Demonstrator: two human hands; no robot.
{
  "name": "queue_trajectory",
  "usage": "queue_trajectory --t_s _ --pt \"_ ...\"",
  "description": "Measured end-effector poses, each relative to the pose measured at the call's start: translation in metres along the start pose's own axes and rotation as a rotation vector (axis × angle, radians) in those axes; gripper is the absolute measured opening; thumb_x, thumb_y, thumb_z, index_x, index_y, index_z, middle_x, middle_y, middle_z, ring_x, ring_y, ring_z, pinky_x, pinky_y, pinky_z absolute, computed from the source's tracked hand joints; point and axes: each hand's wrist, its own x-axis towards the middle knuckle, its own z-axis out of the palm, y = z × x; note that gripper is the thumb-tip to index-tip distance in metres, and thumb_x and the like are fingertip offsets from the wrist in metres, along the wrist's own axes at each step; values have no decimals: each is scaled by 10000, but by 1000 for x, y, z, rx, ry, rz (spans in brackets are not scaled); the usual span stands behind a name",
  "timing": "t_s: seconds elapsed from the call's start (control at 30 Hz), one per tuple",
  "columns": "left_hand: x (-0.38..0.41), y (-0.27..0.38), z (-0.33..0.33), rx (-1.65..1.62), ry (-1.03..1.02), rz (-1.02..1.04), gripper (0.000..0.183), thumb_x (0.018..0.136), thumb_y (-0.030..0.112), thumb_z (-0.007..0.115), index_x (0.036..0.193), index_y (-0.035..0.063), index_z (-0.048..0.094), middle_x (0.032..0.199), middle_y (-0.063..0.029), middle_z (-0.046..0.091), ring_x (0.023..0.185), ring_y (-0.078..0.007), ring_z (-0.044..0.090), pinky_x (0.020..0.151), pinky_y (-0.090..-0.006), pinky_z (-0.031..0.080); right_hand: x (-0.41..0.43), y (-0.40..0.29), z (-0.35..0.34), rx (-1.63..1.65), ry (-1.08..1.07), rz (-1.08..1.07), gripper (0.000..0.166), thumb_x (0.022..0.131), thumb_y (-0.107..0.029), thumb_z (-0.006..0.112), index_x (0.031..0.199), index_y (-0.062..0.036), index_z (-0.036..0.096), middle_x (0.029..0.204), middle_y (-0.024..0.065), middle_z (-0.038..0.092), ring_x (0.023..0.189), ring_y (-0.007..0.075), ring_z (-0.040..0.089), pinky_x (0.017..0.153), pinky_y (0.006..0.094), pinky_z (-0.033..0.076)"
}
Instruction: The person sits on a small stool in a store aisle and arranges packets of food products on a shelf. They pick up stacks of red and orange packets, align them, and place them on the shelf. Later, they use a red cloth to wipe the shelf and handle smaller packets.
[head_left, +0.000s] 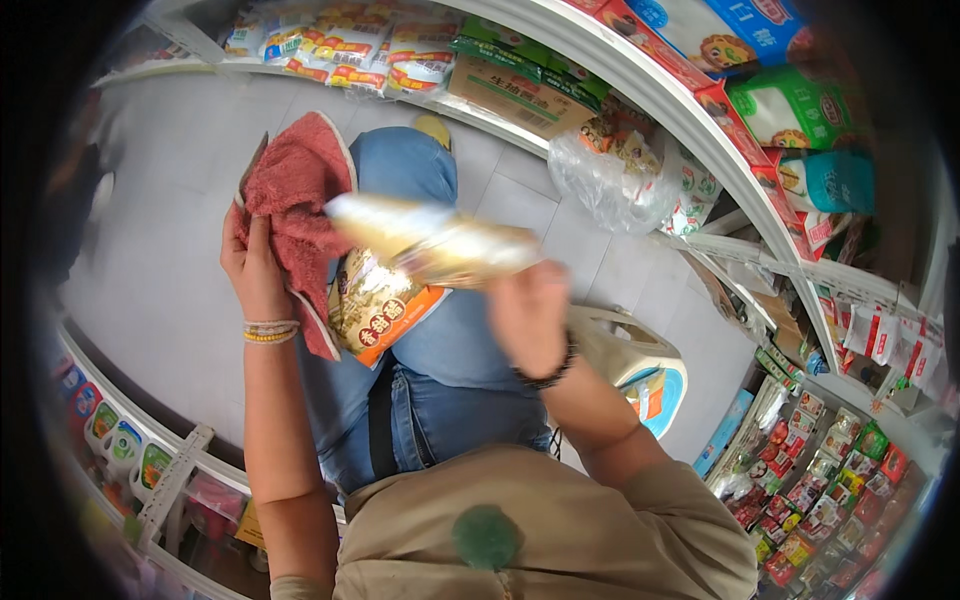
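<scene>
My left hand (257, 274) grips a red terry cloth (300, 180) with a pale edge, held out over the floor beside my knee. A dark flat object (255, 165) sticks out at the cloth's far left side; what it is I cannot tell. In my right hand (529, 315) is a shiny gold and white food packet (442, 240), blurred by motion, above my thighs. Beneath it, an orange and gold food packet (386, 307) lies on my lap in blue jeans, partly covered by the cloth and the upper packet.
White metal shelves (510, 135) with bagged goods, a cardboard box (517, 94) and a clear plastic bag (607, 180) curve ahead and right. A beige plastic stool (622, 337) stands by my right arm, a packet on its blue top. Detergent bottles (124, 442) line the left shelf. Part of another person shows far left.
</scene>
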Motion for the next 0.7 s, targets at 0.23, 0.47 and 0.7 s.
queue_trajectory --t_s 0.23,0.47,0.7 --pt "4 -23 4 313 56 159 318 861 33 456 1165 -58 481 1104 -101 556 993 -156 508 886 -268 380 63 115 -130 323 559 498 214 886 -149 490 1015 18 525 958 82 583 825 164 578 744 288 465" --pt "6 -21 16 503 106 174 319 866 19 439 1174 -57 473 1132 -106 541 1023 -161 499 910 -273 364 171 229 -226 247 794 365 261 871 -132 497 1084 19 511 1006 97 589 880 212 587 762 344 482" --pt "9 -18 21 616 128 174 323 879 24 427 1192 -52 452 1127 -106 538 1028 -160 492 917 -279 358 278 265 -258 46 682 29 323 845 -176 526 1107 12 514 1074 128 578 945 255 571 822 364 463"
